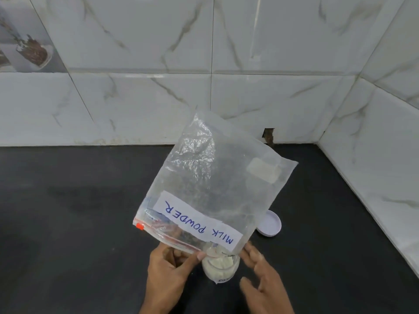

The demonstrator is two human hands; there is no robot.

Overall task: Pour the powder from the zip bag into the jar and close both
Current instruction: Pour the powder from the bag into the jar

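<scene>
Head view, near to far. Nearest, the left hand (167, 270) pinches the zip edge of the zip bag (215, 184) between thumb and fingers. The right hand (260, 277), blurred, has its fingers spread just beside the bag's lower right corner; contact cannot be told. Between the hands the jar (218, 269) stands upright on the black worktop (79, 211), open, with white powder (221, 261) inside. The bag is held inverted and tilted, its mouth directly over the jar and covering the far part of the rim. A red zip strip runs along the mouth, with an orange slider (140, 226) at its left end; a paper label (199, 220) reads "MILK POWDER" upside down. Behind the bag's right edge, partly hidden by it, a white lid (271, 224) lies on the worktop. Farthest, marbled wall tiles (147, 98) meet in a corner at right; a small broken gap (268, 135) shows at their base, and a pictured tile (29, 51) at upper left.
</scene>
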